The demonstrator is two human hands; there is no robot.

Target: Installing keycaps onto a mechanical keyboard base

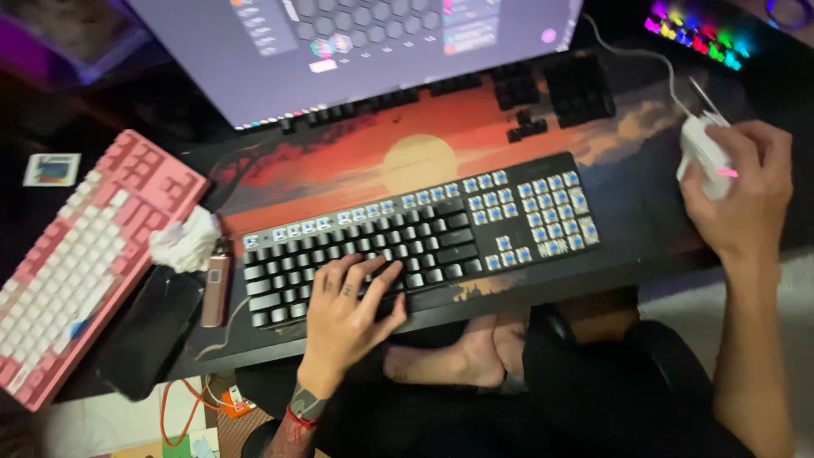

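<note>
My left hand rests on the lower middle keys of a black keyboard, fingers spread over the keys. The right part of that keyboard has many keycaps off, showing blue switches. My right hand lies over a white corded mouse at the right of the desk mat, which shows a red sunset picture. A second black keyboard lies farther back under the monitor.
A large monitor fills the top. At the left lie a pink and white keyboard, a crumpled white tissue, a dark phone and a small slim device. Coloured lights glow top right. Folded legs sit below the desk.
</note>
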